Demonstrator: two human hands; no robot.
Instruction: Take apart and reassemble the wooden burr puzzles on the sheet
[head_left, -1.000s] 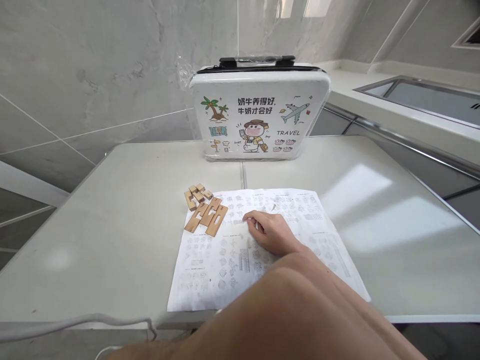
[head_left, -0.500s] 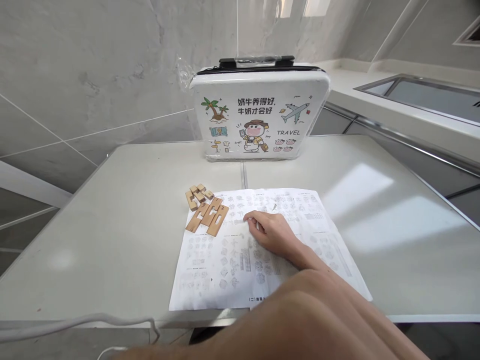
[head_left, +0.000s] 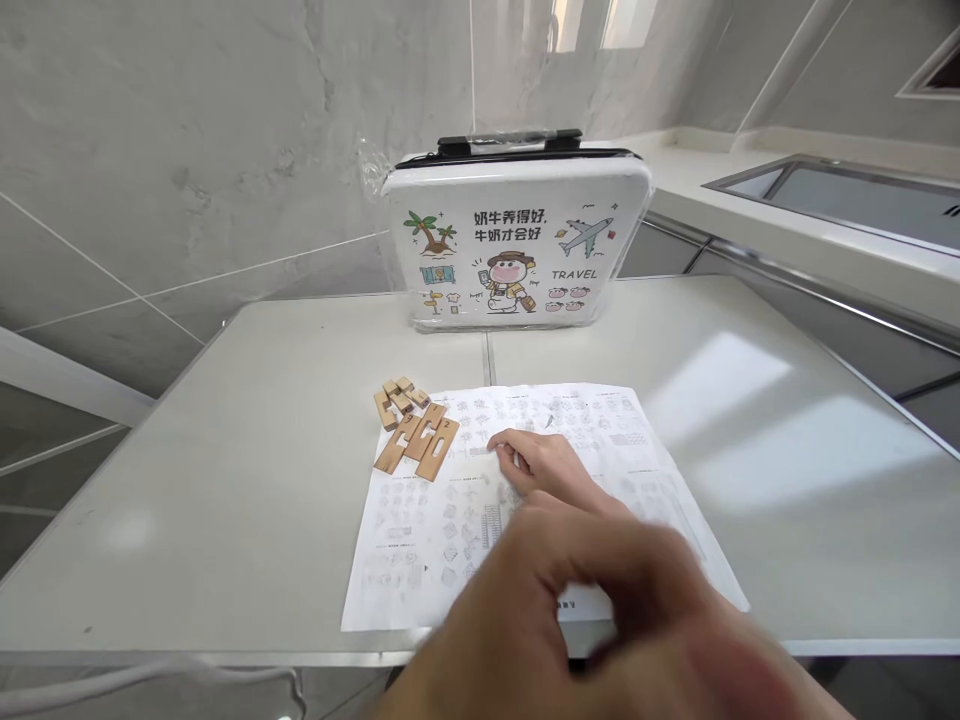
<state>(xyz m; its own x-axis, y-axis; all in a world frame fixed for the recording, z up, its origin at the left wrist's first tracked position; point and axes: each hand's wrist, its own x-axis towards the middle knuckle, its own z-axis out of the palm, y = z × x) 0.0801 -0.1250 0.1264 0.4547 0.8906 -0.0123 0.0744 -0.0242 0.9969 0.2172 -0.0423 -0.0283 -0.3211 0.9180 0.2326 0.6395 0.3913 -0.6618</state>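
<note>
On the printed sheet (head_left: 397, 590), my right hand (head_left: 544, 465) rests with its fingers loosely curled and the index fingertip touching the paper. I see nothing in it. My left hand (head_left: 555, 570) is close to the camera, large and blurred, in front of my right forearm. Its fingers bend round into a loop, and the paper shows through the gap. Left of my right hand lie flat notched wooden pieces (head_left: 437, 452) marked with numbers. Smaller notched wooden blocks (head_left: 385, 411) sit just behind them, by the sheet's far left corner.
A white cartoon-printed case (head_left: 517, 240) in clear wrap stands at the back of the white table (head_left: 225, 480). A white cable (head_left: 150, 680) runs below the front left edge. A counter (head_left: 825, 240) with a dark-framed inset is at right.
My left hand has come up in front of the camera, its curled fingers now showing over my right forearm. My right hand stays on the paper. The view has tilted slightly.
</note>
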